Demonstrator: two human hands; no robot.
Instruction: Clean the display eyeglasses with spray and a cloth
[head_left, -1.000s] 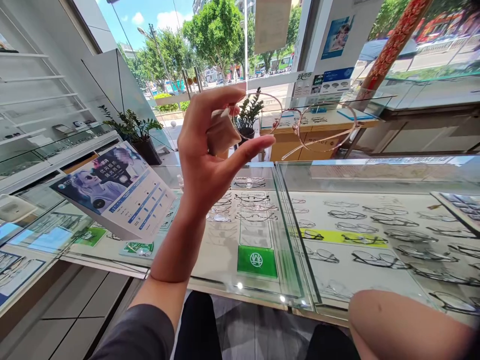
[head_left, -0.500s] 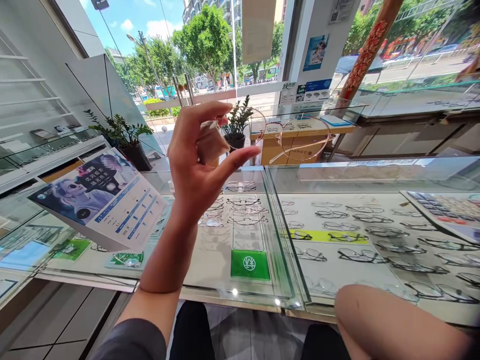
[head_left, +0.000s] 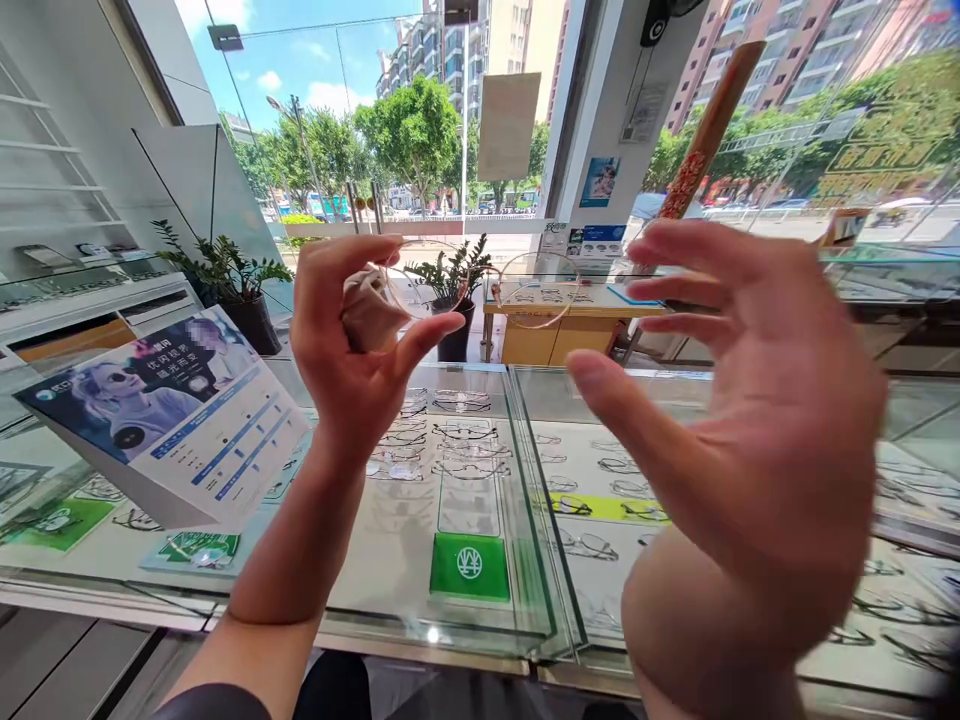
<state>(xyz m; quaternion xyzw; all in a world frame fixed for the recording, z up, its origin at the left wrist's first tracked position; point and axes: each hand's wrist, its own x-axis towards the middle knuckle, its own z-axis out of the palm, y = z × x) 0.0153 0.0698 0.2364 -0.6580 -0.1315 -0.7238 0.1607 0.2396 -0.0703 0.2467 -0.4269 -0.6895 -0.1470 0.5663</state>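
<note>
A pair of thin gold-rimmed eyeglasses (head_left: 486, 270) is held up in front of me by its left side. My left hand (head_left: 345, 355) grips that side with curled fingers, its thumb stretched out below the left lens. A crumpled greyish-beige cloth (head_left: 375, 312) is tucked inside the same hand. To the right of the glasses, my right hand (head_left: 765, 400) is raised with fingers and thumb spread apart, holding nothing. A gap separates it from the right lens. The exact grip points on the frame are hidden behind the left fingers.
Below lies a glass display counter (head_left: 525, 640) with rows of eyeglasses inside and a green card (head_left: 469, 566). A tent-shaped advertising board (head_left: 202, 410) stands on the left. Beyond are potted plants (head_left: 251, 318), a wooden table (head_left: 570, 345) and large windows.
My right hand has risen from low at the right edge to beside the eyeglasses and has opened. My left hand, with the glasses, sits farther left in view. The camera has tilted upward.
</note>
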